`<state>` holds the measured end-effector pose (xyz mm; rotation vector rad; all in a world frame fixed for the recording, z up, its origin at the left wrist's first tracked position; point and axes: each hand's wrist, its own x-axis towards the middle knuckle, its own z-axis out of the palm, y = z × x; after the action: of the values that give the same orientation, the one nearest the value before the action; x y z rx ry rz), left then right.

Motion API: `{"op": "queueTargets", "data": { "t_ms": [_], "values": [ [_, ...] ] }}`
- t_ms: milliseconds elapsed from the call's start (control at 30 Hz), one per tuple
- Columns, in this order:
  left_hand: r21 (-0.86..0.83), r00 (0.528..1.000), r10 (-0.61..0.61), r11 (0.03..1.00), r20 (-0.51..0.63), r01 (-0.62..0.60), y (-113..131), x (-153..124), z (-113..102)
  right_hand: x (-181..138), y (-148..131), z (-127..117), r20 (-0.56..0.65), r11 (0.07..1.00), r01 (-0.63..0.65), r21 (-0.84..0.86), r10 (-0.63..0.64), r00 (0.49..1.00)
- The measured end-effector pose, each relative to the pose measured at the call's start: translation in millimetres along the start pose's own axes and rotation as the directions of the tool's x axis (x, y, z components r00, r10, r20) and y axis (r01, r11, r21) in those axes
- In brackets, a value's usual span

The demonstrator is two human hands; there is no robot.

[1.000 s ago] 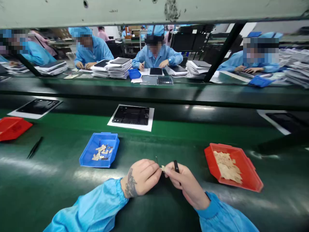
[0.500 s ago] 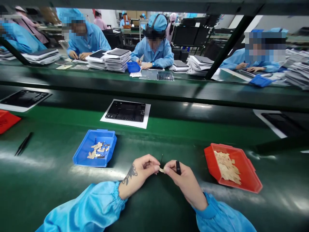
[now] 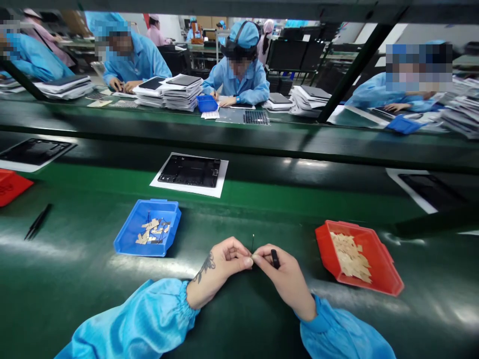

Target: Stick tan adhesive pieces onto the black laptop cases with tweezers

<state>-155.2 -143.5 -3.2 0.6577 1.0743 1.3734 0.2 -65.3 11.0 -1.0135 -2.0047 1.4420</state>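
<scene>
My left hand (image 3: 229,259) and my right hand (image 3: 275,264) meet above the green bench, thumbs and fingertips pinched together. Between them is a small part with a thin dark wire (image 3: 253,241) that sticks up past the fingers; its body is mostly hidden by the fingertips. A black band sits on a finger of my right hand. To the left stands a blue bin (image 3: 123,239) holding pale strips (image 3: 151,229) and dark wired pieces. On the right, a red bin (image 3: 387,271) contains a pile of beige pieces (image 3: 352,257).
Black tweezers (image 3: 38,222) lie at the left, near another red bin (image 3: 13,187). Beyond the bins, black tablet housings (image 3: 190,171) rest on white sheets along a green belt (image 3: 277,194). Co-workers (image 3: 235,75) sit across, behind a dark rail.
My fingertips have come closer together, covering the beige piece that showed between them. The housings on the belt have shifted slightly left.
</scene>
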Motion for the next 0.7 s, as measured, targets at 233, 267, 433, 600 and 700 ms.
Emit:
{"op": "queueTargets", "data": {
  "t_ms": [233, 267, 433, 600, 700],
  "values": [
    [-0.198, 0.986, -0.091, 0.973, 0.14, 0.118, 8, 2, 4, -2, -4, -7, 0.059, 1.0, 0.022, 0.021, -0.023, 0.998],
    [-0.254, 0.978, -0.108, 0.955, 0.179, 0.152, 9, 3, 6, -2, -6, -9, 0.07, 0.999, 0.02, 0.026, -0.022, 0.997],
    [-0.337, 0.958, -0.135, 0.916, 0.254, 0.218, 11, 17, 22, -13, -7, -39, -0.003, 1.0, 0.021, -0.009, -0.021, 1.0],
    [0.065, 0.998, 0.037, 0.997, 0.054, -0.04, 9, 53, 57, -34, 12, -97, -0.474, 0.999, 0.004, -0.051, -0.028, 0.88],
    [0.381, 0.935, 0.327, 0.854, 0.137, -0.355, 2, 83, 99, -46, 21, -128, -0.696, 0.998, 0.02, 0.056, 0.025, 0.718]
  ]
}}
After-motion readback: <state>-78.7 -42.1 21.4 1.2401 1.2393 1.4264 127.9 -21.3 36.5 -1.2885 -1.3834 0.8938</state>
